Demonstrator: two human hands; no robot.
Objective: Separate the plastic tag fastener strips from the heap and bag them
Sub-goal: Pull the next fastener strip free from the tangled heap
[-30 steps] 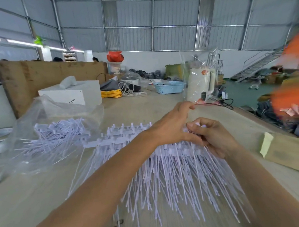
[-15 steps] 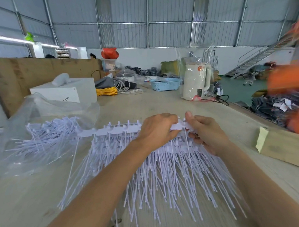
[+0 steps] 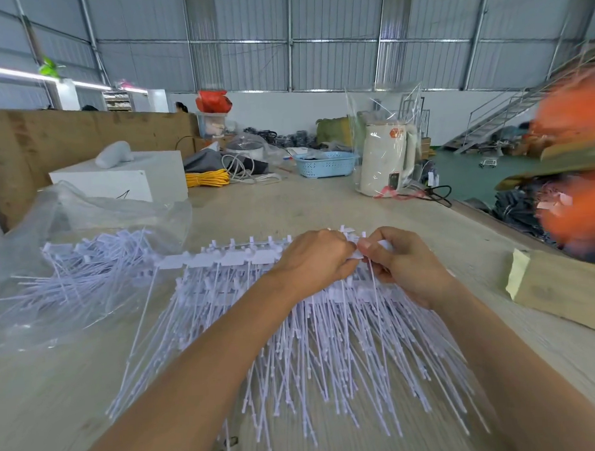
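**Strip pinched between both hands at the far edge of the heap**

A wide table is covered near its front by a heap of white fastener strips, their thin tails fanned toward the viewer. A clear bag, already partly filled, is seen well to the left. A header bar runs left to right along the heap's far edge. Its right end is pinched by the left hand and the right hand, fingertips nearly touching, each grip curled tight. The bag is judged nearer the left hand.
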